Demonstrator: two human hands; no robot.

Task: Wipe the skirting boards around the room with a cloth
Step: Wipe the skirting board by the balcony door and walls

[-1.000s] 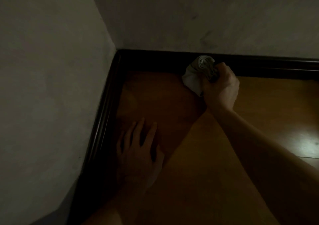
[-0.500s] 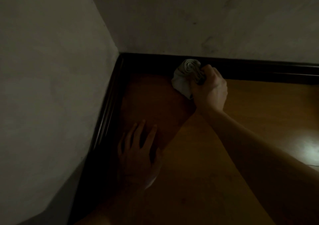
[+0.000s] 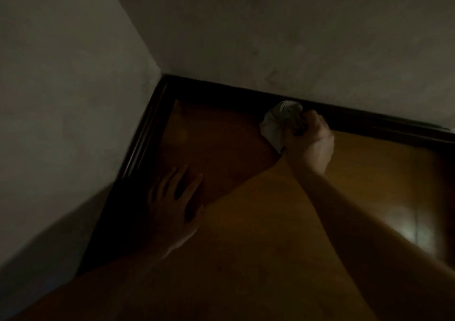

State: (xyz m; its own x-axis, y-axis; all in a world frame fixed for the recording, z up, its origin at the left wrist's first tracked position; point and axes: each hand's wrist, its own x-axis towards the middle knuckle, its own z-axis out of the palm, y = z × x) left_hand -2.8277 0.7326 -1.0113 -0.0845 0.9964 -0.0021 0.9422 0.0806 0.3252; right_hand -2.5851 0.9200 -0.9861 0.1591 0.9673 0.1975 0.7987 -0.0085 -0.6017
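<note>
A pale wall (image 3: 61, 99) fills the left side, and a dark skirting board (image 3: 145, 133) runs along its foot to the room's corner. Just beside that board the left hand (image 3: 172, 205) lies flat on the wooden floor (image 3: 258, 222), palm down, fingers straight and spread apart, holding nothing (it sits in deep shadow, so finer detail is lost). Further right, a crumpled light cloth (image 3: 278, 123) is bunched against the second skirting board (image 3: 369, 123), the one at the foot of the far wall (image 3: 270, 37), some way right of the corner. The right hand (image 3: 310, 141) grips the cloth from the right, fingers curled tight round the wad, with a loose tail of fabric hanging below the fist. The bare right forearm reaches in from the lower right. At the far right a pale patch of reflected light (image 3: 406, 232) shines on the floor.
</note>
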